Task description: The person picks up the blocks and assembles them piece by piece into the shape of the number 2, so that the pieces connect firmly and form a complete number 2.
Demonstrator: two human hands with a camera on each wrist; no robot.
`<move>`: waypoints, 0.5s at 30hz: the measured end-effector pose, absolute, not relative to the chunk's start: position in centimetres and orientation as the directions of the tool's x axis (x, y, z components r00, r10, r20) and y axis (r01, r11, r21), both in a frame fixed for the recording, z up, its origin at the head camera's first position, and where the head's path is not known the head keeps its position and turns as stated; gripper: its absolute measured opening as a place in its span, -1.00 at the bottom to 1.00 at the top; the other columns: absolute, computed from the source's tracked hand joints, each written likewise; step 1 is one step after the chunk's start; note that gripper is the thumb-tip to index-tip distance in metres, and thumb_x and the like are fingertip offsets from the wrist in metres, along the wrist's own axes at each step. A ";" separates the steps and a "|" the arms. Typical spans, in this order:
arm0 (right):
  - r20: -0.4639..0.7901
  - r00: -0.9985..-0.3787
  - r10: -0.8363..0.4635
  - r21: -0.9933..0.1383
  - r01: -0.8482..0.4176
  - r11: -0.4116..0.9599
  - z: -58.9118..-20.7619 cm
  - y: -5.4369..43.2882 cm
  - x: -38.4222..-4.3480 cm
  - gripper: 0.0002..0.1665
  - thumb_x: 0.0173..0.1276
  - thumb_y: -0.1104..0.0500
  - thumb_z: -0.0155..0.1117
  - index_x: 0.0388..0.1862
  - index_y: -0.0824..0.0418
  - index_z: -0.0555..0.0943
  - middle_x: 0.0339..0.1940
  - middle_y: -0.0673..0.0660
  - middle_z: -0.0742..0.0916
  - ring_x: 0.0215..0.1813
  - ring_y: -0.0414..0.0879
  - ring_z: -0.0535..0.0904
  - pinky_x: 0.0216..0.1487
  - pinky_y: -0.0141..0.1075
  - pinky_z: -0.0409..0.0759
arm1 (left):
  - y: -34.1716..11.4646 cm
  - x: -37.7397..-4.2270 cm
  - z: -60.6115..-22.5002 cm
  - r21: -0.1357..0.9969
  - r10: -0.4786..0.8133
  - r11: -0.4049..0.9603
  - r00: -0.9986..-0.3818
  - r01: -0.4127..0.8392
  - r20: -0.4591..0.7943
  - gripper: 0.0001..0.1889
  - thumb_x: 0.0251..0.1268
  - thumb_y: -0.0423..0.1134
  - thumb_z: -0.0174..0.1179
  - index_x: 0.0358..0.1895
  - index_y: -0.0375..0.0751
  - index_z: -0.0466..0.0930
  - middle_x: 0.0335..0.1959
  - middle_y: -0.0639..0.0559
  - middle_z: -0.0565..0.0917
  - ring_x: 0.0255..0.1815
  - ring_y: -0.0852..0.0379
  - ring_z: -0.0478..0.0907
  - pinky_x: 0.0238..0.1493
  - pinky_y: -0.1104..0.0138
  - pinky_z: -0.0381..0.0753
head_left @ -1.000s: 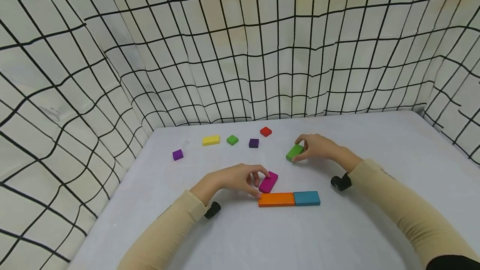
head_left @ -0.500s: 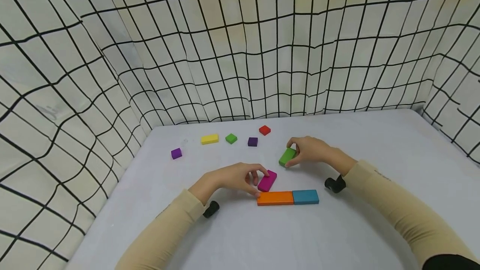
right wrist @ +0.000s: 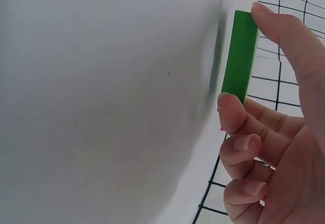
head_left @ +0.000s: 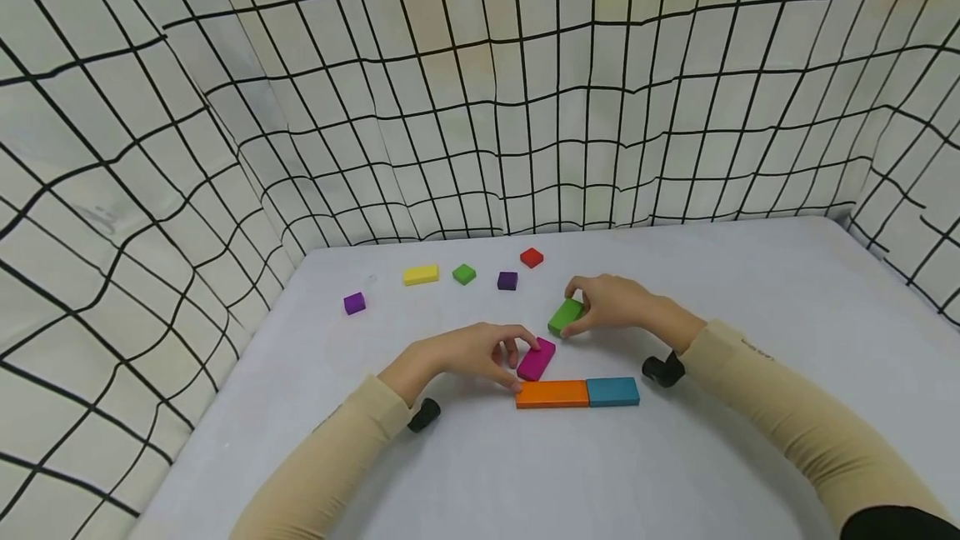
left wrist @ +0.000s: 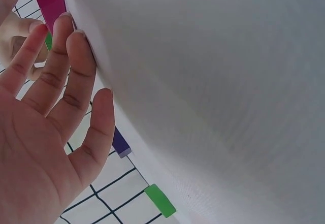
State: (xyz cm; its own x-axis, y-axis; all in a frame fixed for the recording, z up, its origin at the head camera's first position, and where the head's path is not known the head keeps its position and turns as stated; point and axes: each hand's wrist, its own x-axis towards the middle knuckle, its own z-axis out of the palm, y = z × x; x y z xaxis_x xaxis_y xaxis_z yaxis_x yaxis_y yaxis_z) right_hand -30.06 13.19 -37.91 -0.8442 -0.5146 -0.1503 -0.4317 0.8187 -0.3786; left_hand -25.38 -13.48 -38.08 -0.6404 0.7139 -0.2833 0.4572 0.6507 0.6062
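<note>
My left hand (head_left: 468, 354) spans the near middle of the table, its index fingertip on the far end of a slanted magenta block (head_left: 537, 360). The thumb tip touches the left end of an orange block (head_left: 555, 394), close by the magenta block's near end. A blue block (head_left: 613, 392) lies end to end with the orange one. My right hand (head_left: 618, 303) pinches a green block (right wrist: 240, 54) by its two ends, between thumb and index finger, just beyond the magenta block. In the right wrist view, its other fingers are curled beneath.
Farther back lie a purple cube (head_left: 355, 303), a yellow block (head_left: 421, 275), a small green block (head_left: 464, 274), a dark purple cube (head_left: 507, 281) and a red block (head_left: 532, 257). A black grid on white sheeting (head_left: 525, 132) surrounds the table's back and sides.
My right hand has carried the green block leftward and slightly nearer, toward the magenta block. My left hand and the magenta, orange and blue blocks have kept their places.
</note>
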 end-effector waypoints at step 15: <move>-0.184 -0.830 -0.527 -0.344 -0.448 0.826 -38.3 12.2 -30.1 -0.19 0.18 -0.25 0.55 0.23 0.21 0.56 -0.34 0.02 0.68 -0.26 -0.07 0.55 -0.27 -0.29 0.56 | -13.5 -25.4 -38.2 0.611 0.710 0.653 -0.644 0.448 -0.286 -0.44 0.26 -0.14 0.47 0.30 0.14 0.49 -0.21 0.20 0.60 -0.19 0.19 0.55 -0.10 0.31 0.57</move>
